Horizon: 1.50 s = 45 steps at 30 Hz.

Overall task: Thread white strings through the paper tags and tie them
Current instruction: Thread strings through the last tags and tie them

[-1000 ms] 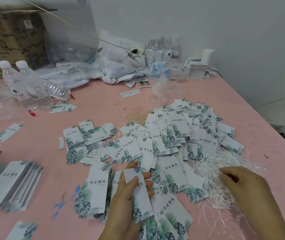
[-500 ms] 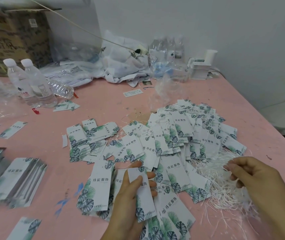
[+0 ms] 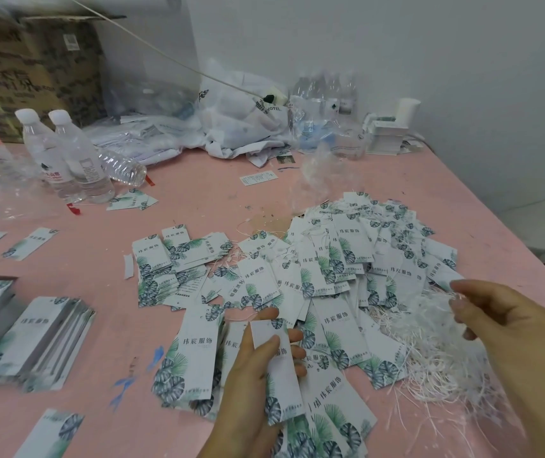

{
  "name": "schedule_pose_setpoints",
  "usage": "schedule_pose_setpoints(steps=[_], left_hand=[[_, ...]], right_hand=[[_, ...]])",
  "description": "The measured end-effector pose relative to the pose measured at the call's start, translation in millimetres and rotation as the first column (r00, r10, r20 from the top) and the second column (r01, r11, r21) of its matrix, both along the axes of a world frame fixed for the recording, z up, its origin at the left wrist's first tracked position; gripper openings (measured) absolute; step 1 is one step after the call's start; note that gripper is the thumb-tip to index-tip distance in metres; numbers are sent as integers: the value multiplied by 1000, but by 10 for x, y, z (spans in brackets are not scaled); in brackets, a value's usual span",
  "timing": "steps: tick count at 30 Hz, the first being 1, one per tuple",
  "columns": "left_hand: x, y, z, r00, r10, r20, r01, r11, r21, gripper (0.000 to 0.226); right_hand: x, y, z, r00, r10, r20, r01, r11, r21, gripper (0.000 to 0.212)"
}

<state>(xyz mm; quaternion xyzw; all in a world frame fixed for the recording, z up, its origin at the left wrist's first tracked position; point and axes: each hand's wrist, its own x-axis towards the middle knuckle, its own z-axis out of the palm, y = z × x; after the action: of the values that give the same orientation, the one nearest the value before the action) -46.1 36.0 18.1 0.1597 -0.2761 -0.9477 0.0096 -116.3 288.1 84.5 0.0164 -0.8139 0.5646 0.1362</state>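
My left hand (image 3: 258,368) is clamped on one paper tag (image 3: 277,368), thumb across its face and fingers curled behind, holding it upright and tipped toward me, I think so its top end stays free for a string. My right hand (image 3: 509,342) hovers above the tangle of white strings (image 3: 430,352) at the near right of the pink counter (image 3: 198,200), thumb and fingertips drawn together as if pinching out a single strand; it is too fine and blurred for me to tell whether one is actually caught. I keep the strings on the right so that hand can draw from them without crossing over.

Past my hands lies the spread heap of tags (image 3: 347,259), some with thin strings showing among them, so I judge those finished. The neat stack of tags (image 3: 33,338) at the near left looks unthreaded. Water bottles (image 3: 66,157) stand far left, clear of the work.
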Motion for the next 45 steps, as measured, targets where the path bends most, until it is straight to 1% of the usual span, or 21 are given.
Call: schedule_pose_setpoints(steps=[2,5,7,9,11,12,14,17,19,21,23,25,26,28,30,32,33,38,40,43,45], left_hand=[[3,-4,-10,1000,-5,2,5,1000,-5,31],[8,1,-12,1000,-10,7,10,1000,-11,33],[10,9,-4,1000,-10,7,10,1000,-9,33],[13,9,4,1000,-12,6,12,1000,-1,33],[10,6,-1,1000,-18,10,18,1000,-11,32],[11,5,-3,1000,-23,14,24,999,-23,31],[14,6,3,999,-38,21,39,998,-40,27],[32,13,26,996,-82,24,83,996,-22,16],[39,18,22,991,-132,24,132,991,-4,18],[33,31,13,981,-190,22,191,981,-27,25],[23,53,17,969,-246,16,247,967,-62,19],[20,58,14,957,-288,34,290,946,-144,16],[23,56,1,955,-293,50,297,933,-203,16],[19,50,-41,958,-275,79,286,902,-323,30],[17,47,-59,964,-256,72,263,885,-383,44],[10,39,-60,965,-248,81,260,882,-392,52],[7,33,-59,965,-250,82,262,885,-384,53],[4,17,-27,960,-274,58,275,884,-378,29],[12,19,-35,961,-272,51,270,879,-393,21],[15,8,-46,965,-260,29,244,855,-457,12],[23,-4,-45,955,-296,8,258,819,-512,11]], right_hand=[[-15,7,108,1000,5,-30,-4,1000,22,34],[-19,18,287,995,-16,-102,12,999,-45,23],[-28,13,353,993,-21,-119,15,998,-54,28],[-58,-10,330,993,-14,-117,19,999,42,30],[-87,-46,260,999,-5,-55,15,984,176,45],[-90,-57,232,1000,3,-21,1,982,188,53],[-47,-112,232,999,46,-5,-45,993,113,59],[59,-369,257,990,136,-38,-138,989,-46,44],[126,-614,167,981,187,-44,-190,977,-96,37],[194,-850,19,976,217,-29,-219,965,-147,35],[274,-1050,-129,973,232,-10,-229,954,-192,37],[362,-1166,-285,967,254,18,-246,950,-191,40],[412,-1199,-357,963,266,36,-255,950,-182,43],[500,-1236,-466,961,273,42,-264,954,-145,46],[545,-1241,-521,966,256,-44,-258,966,-27,45],[555,-1243,-515,956,249,-155,-231,964,128,34],[557,-1246,-509,953,241,-184,-211,963,170,31],[556,-1266,-521,951,204,-232,-171,973,154,33],[553,-1255,-557,959,190,-210,-164,977,134,38],[532,-1212,-570,968,187,-170,-176,981,75,43],[499,-1168,-539,966,170,-196,-160,985,63,36]])
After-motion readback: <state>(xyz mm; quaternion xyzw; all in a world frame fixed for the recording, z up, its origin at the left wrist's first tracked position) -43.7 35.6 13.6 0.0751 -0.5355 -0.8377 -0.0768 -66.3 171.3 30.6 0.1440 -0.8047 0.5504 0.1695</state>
